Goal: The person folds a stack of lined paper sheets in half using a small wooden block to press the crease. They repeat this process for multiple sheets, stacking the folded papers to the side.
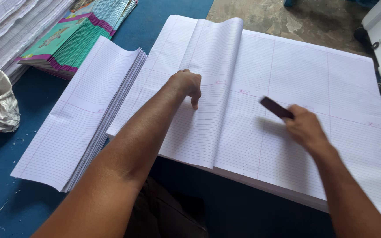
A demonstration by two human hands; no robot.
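A large stack of ruled white sheets (287, 88) fills the frame's centre and right, one folded sheet (208, 88) bulging up. The left hand (186, 86) presses curled fingers on that fold; the right hand (305, 128) pinches a dark flat tool (276, 107). A folded ruled pile (80, 119) lies at left on the blue surface (5, 176).

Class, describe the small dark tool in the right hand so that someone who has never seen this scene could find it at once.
Start at the big stack of ruled sheets on the blue surface. Over its middle, the right hand holds a flat dark bar in its fingers. It is the only dark, solid object above the white paper.
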